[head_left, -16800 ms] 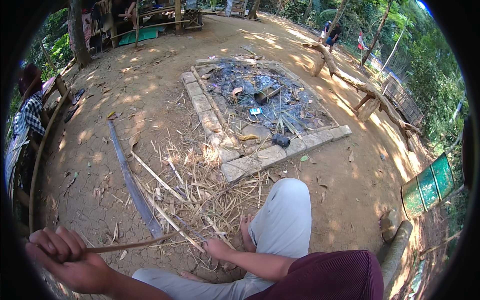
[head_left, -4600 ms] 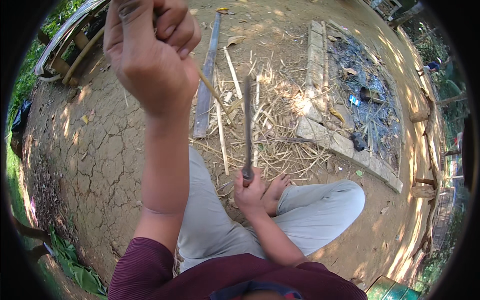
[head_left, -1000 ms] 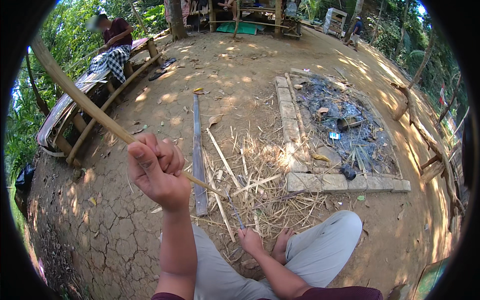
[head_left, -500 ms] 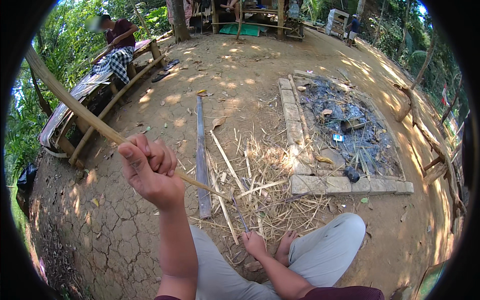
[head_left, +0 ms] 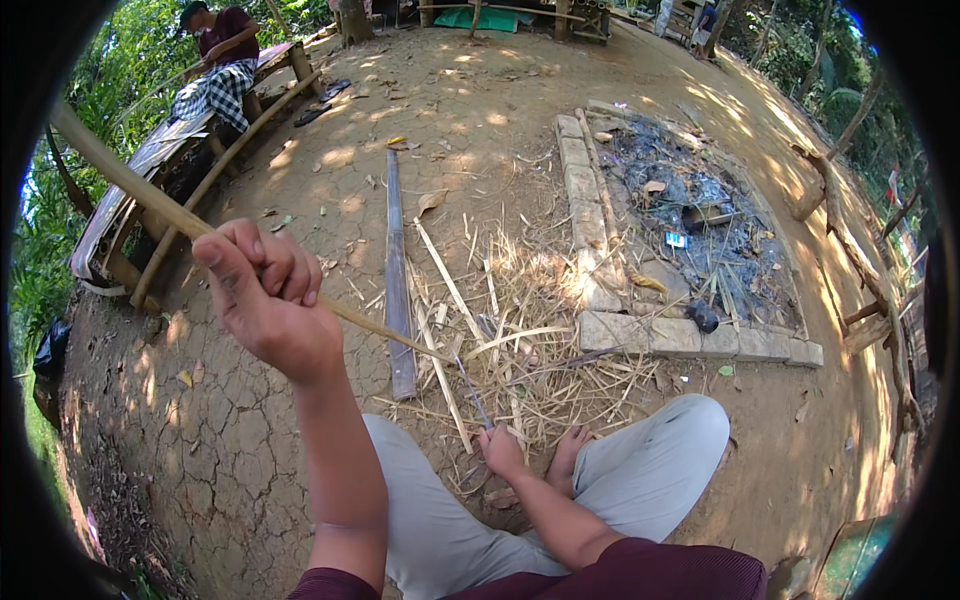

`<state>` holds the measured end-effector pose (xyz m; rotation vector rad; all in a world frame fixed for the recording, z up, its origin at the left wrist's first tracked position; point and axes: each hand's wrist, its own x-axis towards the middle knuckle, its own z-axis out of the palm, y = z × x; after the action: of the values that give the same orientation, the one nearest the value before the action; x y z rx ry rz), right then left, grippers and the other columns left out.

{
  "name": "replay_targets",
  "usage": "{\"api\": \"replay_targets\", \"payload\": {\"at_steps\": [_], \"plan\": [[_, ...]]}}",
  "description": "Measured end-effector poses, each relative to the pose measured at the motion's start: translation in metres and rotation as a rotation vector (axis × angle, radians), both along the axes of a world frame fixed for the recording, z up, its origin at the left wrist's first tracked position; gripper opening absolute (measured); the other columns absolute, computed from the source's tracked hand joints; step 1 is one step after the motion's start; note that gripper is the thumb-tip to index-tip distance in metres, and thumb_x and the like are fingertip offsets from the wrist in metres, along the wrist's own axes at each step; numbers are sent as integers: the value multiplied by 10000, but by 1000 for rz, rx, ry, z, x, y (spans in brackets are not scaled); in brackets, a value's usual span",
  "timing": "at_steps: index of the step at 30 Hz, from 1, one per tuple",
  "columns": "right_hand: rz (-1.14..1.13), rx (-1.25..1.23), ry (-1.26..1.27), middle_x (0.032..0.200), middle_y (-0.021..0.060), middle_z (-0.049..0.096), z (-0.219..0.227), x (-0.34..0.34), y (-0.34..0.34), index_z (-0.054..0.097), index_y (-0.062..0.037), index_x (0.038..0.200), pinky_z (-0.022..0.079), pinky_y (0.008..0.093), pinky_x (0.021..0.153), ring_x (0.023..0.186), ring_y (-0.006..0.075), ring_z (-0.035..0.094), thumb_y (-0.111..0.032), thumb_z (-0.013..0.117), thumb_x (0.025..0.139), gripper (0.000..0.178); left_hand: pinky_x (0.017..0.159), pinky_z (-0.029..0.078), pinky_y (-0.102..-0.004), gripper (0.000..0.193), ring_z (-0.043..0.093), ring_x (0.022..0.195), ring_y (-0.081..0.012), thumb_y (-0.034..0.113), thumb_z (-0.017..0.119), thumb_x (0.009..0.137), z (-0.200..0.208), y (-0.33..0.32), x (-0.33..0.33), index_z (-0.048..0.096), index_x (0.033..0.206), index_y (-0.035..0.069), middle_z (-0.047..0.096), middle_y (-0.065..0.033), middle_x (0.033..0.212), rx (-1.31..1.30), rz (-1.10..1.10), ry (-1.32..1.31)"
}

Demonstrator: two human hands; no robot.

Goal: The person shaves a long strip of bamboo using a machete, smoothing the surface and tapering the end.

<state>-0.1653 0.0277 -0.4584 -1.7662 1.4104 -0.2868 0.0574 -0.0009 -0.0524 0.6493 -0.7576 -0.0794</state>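
Note:
My left hand (head_left: 275, 300) is raised on the left, its fingers wrapped round a long pale bamboo stick (head_left: 140, 186). Its thick end rises to the upper left; the thin end slopes down over the ground near the middle. Low in the centre, my right hand (head_left: 503, 453) is closed on the handle of a thin-bladed knife (head_left: 471, 391). The blade points up and away, its tip at or very near the stick's thin end; whether they touch I cannot tell. Bamboo shavings and strips (head_left: 560, 385) are scattered under and around the knife.
A long dark flat wooden piece (head_left: 397, 290) lies beyond the shavings. To the right, a brick-edged fire pit (head_left: 695, 338) holds ash and litter. A person (head_left: 225, 55) sits on a bamboo bench (head_left: 130, 225) at the far left. My bent legs (head_left: 650, 465) flank the right hand.
The view has tipped down, so the scene sits higher. My left hand has shifted slightly left with the stick. The right hand and knife keep nearly the same place by the shavings.

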Motion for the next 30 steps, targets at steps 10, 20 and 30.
{"api": "replay_targets", "payload": {"at_steps": [10,20,30], "plan": [[-74,-182,-239,753,244,649,76,32,10,572,36,881,491,540,656,714,455,636,-329,564,959,373,450,200,-228,496,218,479,-65,575,448,982,-7,6,12,412,840,101,263,39,622,52,39,-163],[-105,-24,-38,725,227,639,14,21,18,568,32,879,485,516,649,701,427,634,-327,558,960,368,472,192,-238,439,204,480,-71,504,423,1020,-9,1,1,410,832,108,257,42,603,117,147,-156],[-16,8,80,841,295,653,-7,-1,16,627,59,875,492,567,763,805,475,637,-349,476,986,449,470,185,-242,366,205,474,-75,405,440,1022,-7,2,8,418,810,107,270,31,578,58,69,-130]]}}
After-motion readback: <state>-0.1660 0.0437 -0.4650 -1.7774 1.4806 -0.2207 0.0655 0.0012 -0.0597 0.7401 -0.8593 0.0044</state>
